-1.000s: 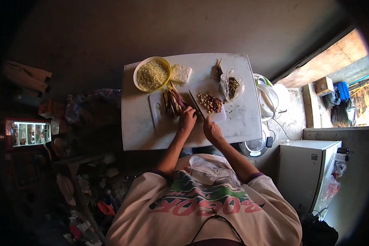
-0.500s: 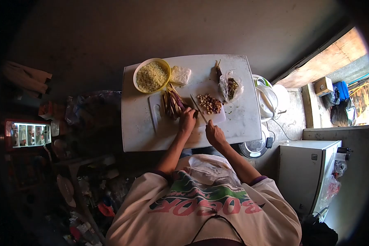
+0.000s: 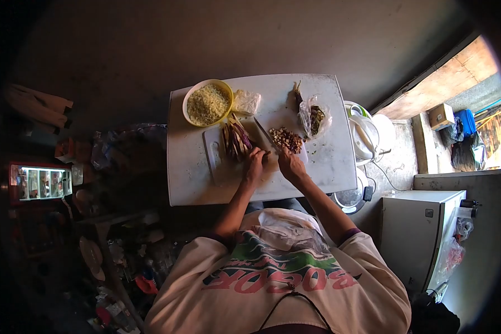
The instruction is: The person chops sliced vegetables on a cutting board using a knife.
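Evidently the purple bundle (image 3: 236,141) slants lengthwise away, nearest my curled left hand (image 3: 254,162), hold unclear; my right hand (image 3: 291,165) grips the knife (image 3: 263,129).

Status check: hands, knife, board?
Left hand at near end of purple vegetables. Right hand gripping knife. Chopped pieces close beside it on cutting board.

Daylight brightens the opening (image 3: 481,92) at right; the left lies dim.
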{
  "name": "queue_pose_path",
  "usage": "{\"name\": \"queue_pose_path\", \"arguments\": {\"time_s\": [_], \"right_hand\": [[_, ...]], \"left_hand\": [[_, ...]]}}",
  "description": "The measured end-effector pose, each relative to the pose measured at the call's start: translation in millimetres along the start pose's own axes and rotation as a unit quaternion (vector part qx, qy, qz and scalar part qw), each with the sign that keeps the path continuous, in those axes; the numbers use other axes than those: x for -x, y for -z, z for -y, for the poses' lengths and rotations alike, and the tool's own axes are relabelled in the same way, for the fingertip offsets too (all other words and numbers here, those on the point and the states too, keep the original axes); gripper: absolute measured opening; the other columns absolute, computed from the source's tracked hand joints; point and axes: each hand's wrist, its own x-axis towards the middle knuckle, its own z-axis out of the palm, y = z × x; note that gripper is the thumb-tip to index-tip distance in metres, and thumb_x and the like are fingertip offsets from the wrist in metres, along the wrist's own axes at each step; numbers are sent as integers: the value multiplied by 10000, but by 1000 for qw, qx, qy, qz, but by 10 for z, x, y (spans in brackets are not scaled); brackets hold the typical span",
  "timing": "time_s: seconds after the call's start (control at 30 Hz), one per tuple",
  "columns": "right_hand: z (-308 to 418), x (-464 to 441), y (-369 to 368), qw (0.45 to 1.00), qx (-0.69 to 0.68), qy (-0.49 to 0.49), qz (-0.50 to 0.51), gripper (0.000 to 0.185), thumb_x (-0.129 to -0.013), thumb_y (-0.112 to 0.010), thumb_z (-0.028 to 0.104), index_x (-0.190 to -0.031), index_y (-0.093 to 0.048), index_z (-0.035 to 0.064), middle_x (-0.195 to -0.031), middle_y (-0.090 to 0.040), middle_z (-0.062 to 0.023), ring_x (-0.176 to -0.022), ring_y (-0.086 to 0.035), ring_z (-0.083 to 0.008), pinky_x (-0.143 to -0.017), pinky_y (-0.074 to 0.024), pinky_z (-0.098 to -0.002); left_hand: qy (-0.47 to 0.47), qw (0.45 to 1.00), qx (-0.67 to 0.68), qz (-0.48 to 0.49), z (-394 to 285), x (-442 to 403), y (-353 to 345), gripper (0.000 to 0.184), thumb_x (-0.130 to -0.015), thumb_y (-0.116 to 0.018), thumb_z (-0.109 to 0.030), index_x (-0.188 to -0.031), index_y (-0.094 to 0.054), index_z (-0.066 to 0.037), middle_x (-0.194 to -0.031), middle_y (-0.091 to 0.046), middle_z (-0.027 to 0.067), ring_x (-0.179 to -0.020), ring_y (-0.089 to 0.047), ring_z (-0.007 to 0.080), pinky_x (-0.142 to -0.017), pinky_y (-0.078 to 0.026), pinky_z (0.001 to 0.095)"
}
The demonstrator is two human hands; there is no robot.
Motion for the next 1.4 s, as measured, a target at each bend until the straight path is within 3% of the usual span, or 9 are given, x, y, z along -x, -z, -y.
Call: {"name": "queue_pose_path", "arguments": {"time_s": [0.07,0.27,0.3,0.57,0.77,0.97,1.17,1.3,1.4], "right_hand": [[144,110,125,999,8,-31,35,354,-955,-393,239,-1218,-418,3,-822,-630,-275,-769,-626,-452,-699,-493,-558],[139,595,16,998,20,-51,39,303,-960,-396,235,-1155,-402,3,-735,-628,-273,-706,-622,-475,-649,-496,-557],[122,617,-31,999,12,-51,5,263,-942,-460,233,-1096,-423,23,-708,-608,-288,-684,-604,-490,-624,-471,-592],[167,-86,-122,999,-28,-17,-1,257,-929,-438,235,-1087,-418,33,-755,-621,-284,-722,-611,-486,-639,-476,-579],[118,38,-89,999,-13,18,-37,266,-930,-428,231,-1082,-423,13,-750,-623,-286,-738,-617,-483,-642,-487,-566],[160,452,15,997,42,-42,45,294,-959,-398,226,-1126,-420,-15,-720,-631,-257,-667,-632,-446,-606,-505,-548],[90,191,-256,999,2,-11,-33,223,-940,-441,229,-1048,-408,36,-715,-616,-274,-684,-614,-477,-602,-483,-581],[185,-91,-150,999,-27,-25,-11,223,-934,-451,240,-1008,-400,36,-754,-618,-286,-714,-612,-482,-627,-475,-583],[136,-77,-100,999,-26,-25,3,240,-930,-457,253,-997,-394,32,-786,-620,-296,-736,-608,-492,-645,-470,-584]], "left_hand": [[47,997,25,51,-134,-28,112,164,-761,-616,2,-916,-665,18,-926,-594,169,-930,-571,347,-791,-474,404],[20,998,-45,40,-27,-29,-10,192,-752,-650,-17,-943,-660,6,-924,-587,150,-943,-568,344,-821,-475,410],[22,998,-45,40,-16,-29,-15,192,-752,-650,-17,-943,-660,6,-924,-587,150,-943,-568,344,-821,-475,410],[-32,999,3,-6,228,27,-218,208,-729,-667,-23,-935,-656,2,-906,-598,165,-895,-584,350,-768,-472,414],[-17,999,38,19,-20,-64,4,160,-742,-648,-33,-899,-651,-3,-858,-596,175,-823,-598,367,-713,-468,441],[-13,998,-55,40,89,-52,-103,158,-723,-664,-4,-879,-642,8,-920,-585,172,-907,-576,351,-776,-474,422],[-12,998,-39,49,-52,-40,7,228,-699,-651,26,-926,-653,10,-934,-584,161,-928,-569,344,-808,-469,407],[-46,998,-35,3,229,11,-220,210,-740,-629,1,-948,-659,2,-927,-589,160,-918,-573,342,-796,-470,406],[-8,1000,24,1,230,24,-222,172,-764,-622,-42,-924,-667,-1,-924,-595,159,-903,-576,342,-783,-471,407]]}}
